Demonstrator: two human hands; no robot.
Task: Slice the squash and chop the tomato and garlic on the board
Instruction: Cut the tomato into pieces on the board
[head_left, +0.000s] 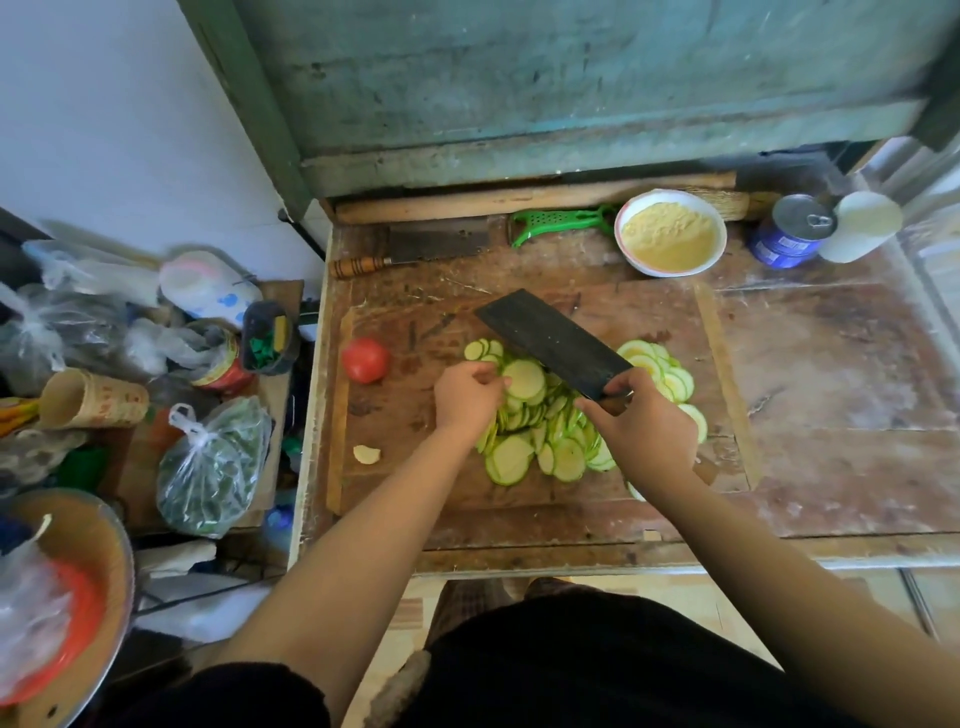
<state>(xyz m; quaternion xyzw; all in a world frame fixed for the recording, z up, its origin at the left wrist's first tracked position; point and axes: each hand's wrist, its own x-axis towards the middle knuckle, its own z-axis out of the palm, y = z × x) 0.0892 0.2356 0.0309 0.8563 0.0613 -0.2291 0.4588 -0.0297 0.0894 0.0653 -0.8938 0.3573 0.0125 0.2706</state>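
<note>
Many thin round squash slices (563, 460) lie heaped in the middle of the wooden cutting board (415, 488). My right hand (644, 421) grips the handle of a dark cleaver (550, 338), whose blade lies flat-side-up over the slices. My left hand (467, 397) has curled fingers at the left edge of the pile, touching a large slice (523, 378). A whole red tomato (365, 360) sits at the board's left side. A garlic clove (367, 454) lies nearer me on the left.
At the back lie a second cleaver (415, 248), a green peeler (561, 221), a bowl of yellow meal (670, 232), a blue can (792, 231) and a white container (862, 226). Left of the table are bags (213, 470), a paper cup (93, 400) and a basin (78, 587).
</note>
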